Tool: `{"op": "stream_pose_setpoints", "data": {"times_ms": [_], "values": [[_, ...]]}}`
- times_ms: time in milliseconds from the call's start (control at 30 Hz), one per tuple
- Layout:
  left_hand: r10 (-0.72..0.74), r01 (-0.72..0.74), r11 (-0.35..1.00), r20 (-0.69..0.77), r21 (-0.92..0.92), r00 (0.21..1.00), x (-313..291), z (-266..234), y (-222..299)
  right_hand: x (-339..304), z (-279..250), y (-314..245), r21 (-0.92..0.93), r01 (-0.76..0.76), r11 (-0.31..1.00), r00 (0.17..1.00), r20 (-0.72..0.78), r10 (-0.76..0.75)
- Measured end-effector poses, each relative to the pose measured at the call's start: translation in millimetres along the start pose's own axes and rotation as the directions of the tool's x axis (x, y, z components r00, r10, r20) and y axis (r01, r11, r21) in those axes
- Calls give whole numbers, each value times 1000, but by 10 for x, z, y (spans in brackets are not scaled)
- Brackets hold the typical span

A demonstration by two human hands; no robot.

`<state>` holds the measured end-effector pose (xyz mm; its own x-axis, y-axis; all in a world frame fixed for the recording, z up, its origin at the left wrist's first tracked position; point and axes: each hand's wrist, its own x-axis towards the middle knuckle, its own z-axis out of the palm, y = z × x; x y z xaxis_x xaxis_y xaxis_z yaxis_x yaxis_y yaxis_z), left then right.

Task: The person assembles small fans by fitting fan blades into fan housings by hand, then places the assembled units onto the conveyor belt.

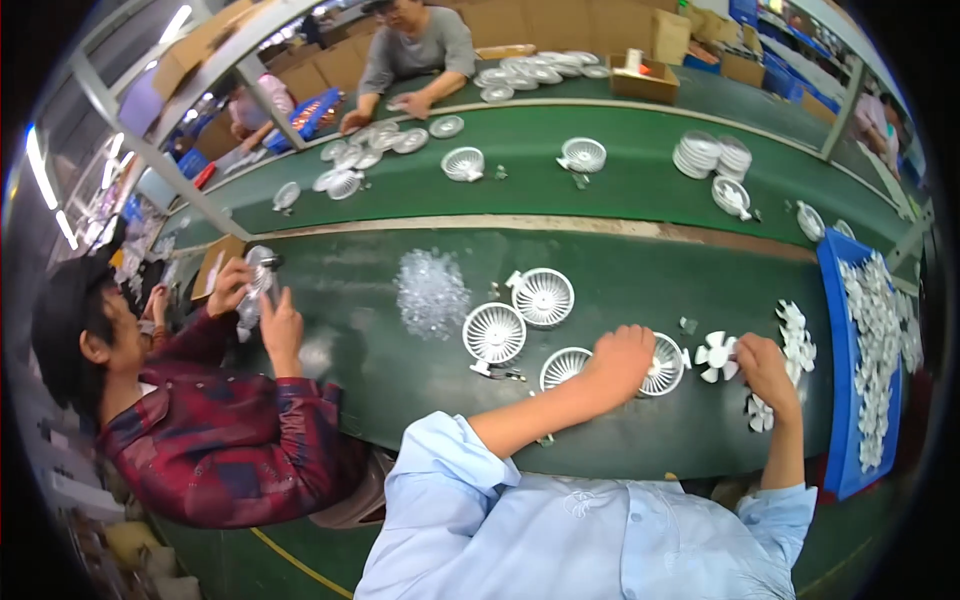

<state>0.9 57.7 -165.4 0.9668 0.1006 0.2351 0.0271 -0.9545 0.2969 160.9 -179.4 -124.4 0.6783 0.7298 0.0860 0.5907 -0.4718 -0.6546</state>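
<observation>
On the green bench my left hand (620, 365) is closed at the left rim of a round white fan housing (664, 366), its knuckles covering part of the slatted bowl. My right hand (768, 368) pinches the edge of a white fan blade wheel (717, 357), just right of that housing. Another housing (565, 370) lies partly behind my left wrist. Farther off, two more housings, one upper (543, 297) and one lower (495, 333), sit side by side with short wires. More blade wheels (795, 340) are heaped beyond my right hand; one (760, 413) lies nearer me.
A blue tray (838, 400) of small white parts stands at the right edge. Clear small pieces (432, 293) form a pile left of centre. A co-worker in plaid (230, 440) handles parts at left; another (415, 60) works across the green conveyor (520, 205), which carries housings.
</observation>
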Motion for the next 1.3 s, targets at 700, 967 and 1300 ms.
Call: {"op": "stream_pose_setpoints", "data": {"times_ms": [700,967,1300], "values": [[-81,136,954,206,-266,975,310,-157,9,-652,806,94,-52,-27,998,934,-357,7],[-343,367,507,208,-780,916,-37,-69,-254,-656,650,221,211,-3,977,754,-642,141],[-286,359,-261,427,-896,858,-26,-159,503,-577,400,-769,-86,331,940,861,-379,-338]]}}
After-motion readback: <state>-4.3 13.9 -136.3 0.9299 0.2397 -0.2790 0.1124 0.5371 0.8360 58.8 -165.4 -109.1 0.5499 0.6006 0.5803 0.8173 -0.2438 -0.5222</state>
